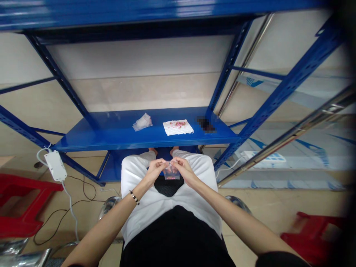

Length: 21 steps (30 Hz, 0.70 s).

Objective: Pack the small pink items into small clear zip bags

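Observation:
Between my knees I hold up a small clear plastic bag point(171, 173) with a few pink bits at its bottom. My left hand point(157, 168) pinches the bag's top edge on one side. On the other side, my right hand point(181, 167) pinches the same edge, its fingertips close to the left ones. Beyond them, on the blue shelf point(116, 135), a white cloth or paper sheet point(174, 130) bears a small heap of pink pieces point(179, 124). A stack of clear bags point(142, 122) lies to its left.
A dark pixelated object point(206, 124) sits at the shelf's right end. Blue uprights point(244, 129) frame the shelf. A white power strip point(56, 166) hangs at the left, its cables trailing to the floor. Red stools point(25, 204) and a metal rail point(278, 137) stand at the sides.

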{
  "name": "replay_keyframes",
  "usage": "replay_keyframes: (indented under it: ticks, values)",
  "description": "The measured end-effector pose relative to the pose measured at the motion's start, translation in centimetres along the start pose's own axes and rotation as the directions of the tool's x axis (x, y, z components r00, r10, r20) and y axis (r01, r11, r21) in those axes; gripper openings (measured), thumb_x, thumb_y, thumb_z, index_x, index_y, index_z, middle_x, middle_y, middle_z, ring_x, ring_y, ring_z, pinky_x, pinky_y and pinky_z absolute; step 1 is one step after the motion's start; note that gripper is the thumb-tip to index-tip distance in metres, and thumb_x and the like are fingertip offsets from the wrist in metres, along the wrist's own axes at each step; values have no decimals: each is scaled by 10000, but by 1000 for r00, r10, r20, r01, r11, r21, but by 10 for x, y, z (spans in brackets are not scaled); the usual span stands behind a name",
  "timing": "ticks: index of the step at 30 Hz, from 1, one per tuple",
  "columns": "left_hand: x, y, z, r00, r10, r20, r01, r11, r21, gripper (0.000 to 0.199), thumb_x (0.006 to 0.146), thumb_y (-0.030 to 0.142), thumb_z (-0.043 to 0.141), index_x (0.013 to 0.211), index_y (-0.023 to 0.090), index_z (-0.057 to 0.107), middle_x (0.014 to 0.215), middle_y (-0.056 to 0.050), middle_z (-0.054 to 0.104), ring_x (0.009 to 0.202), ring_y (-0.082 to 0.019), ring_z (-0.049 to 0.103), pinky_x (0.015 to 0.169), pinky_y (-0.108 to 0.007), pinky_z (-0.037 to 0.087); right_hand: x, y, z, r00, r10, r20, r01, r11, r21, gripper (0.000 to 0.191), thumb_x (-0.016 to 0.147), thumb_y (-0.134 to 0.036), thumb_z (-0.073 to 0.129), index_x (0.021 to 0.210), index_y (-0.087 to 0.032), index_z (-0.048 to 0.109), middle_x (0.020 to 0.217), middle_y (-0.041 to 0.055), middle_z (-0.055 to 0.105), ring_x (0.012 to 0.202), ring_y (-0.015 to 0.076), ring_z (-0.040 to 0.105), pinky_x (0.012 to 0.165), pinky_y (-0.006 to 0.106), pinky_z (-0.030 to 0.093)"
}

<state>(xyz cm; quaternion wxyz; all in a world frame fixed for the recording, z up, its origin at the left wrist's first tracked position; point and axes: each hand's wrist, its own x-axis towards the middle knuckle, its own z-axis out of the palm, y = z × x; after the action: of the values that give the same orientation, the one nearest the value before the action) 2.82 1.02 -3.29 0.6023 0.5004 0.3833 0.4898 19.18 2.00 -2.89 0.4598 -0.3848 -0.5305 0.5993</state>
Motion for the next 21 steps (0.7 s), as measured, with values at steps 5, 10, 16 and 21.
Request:
replay_keyframes:
  ticks: [5, 10, 16, 21]
  values:
    - [-4, 2, 3, 999, -3, 49, 3, 1000, -8, 275, 800, 388, 708, 738, 124, 664, 725, -70, 705, 685, -172, 643, 708, -284, 484, -6, -1, 4, 995, 78, 56, -81, 995, 61, 289, 820, -454, 662, 747, -179, 615, 612, -9, 606, 534, 107, 490, 525, 231, 352]
    - [-1, -2, 2, 999, 7, 53, -5, 999, -32, 274, 819, 385, 685, 756, 119, 670, 720, -61, 687, 675, -162, 622, 700, -276, 474, -3, -3, 3, 996, 68, 55, -71, 995, 65, 307, 804, -468, 684, 744, -179, 598, 610, -4, 611, 530, 104, 481, 526, 230, 349]
    - [4, -9, -2, 997, 55, -48, -54, 998, 39, 266, 833, 359, 656, 702, 128, 660, 669, -43, 662, 645, -142, 580, 669, -251, 439, 1, -1, -1, 999, 47, -21, -46, 999, 22, 314, 767, -445, 719, 690, -171, 586, 542, -37, 526, 483, 82, 405, 479, 222, 272]
    - [6, -6, -5, 985, 94, -142, -84, 993, 78, 265, 828, 360, 649, 679, 141, 655, 637, -31, 654, 623, -140, 575, 661, -247, 431, 4, 2, -5, 996, 86, -3, -86, 996, 25, 329, 790, -480, 690, 736, -161, 628, 568, -30, 526, 482, 82, 415, 475, 228, 276]
